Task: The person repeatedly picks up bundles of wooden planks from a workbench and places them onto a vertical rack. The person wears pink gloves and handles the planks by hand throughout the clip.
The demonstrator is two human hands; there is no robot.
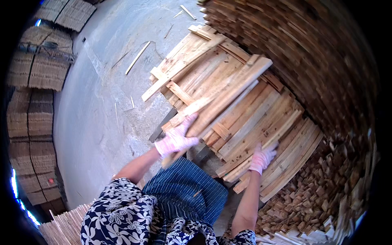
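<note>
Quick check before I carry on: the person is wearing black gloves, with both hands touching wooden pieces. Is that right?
Not the colour: the head view shows pale pink gloves. The left hand and right hand do touch wooden pieces.

Timber workshop, identified by a tall stack of slats (pixel 302 45) at right, banded bundles (pixel 41 110) at left, loose boards (pixel 261 116) at centre, and wood offcuts (pixel 138 57) scattered over a grey floor (pixel 92 110).

Way through: grey floor (pixel 92 110), left of centre, lightly strewn with wood slivers (pixel 138 57). Barrier: tall wood stack (pixel 310 53), upper right, just beside board pile (pixel 254 119). Barrier: bundled stacks (pixel 30 112), left edge. Obstruction: planks (pixel 232 90) in left hand (pixel 176 139), centre, slanting across board pile.
</note>
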